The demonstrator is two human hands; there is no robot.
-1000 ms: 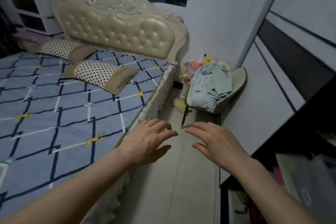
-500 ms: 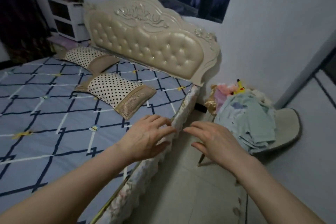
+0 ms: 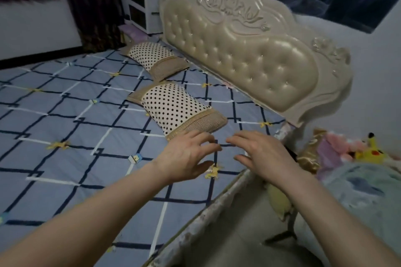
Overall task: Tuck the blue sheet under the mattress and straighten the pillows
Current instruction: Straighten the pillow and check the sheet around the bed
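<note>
Blue checked bedding, the blue sheet (image 3: 71,128), covers the mattress up to a cream tufted headboard (image 3: 249,56). Both my hands hover over its near corner, empty, fingers spread loosely: left hand (image 3: 186,156) just below the near pillow (image 3: 175,108), right hand (image 3: 262,154) above the bed's edge. A far pillow (image 3: 154,56) lies beyond, near the headboard. Half a second ago my hands were over the bed's side edge; now they reach further in, almost touching the near pillow's fringe.
</note>
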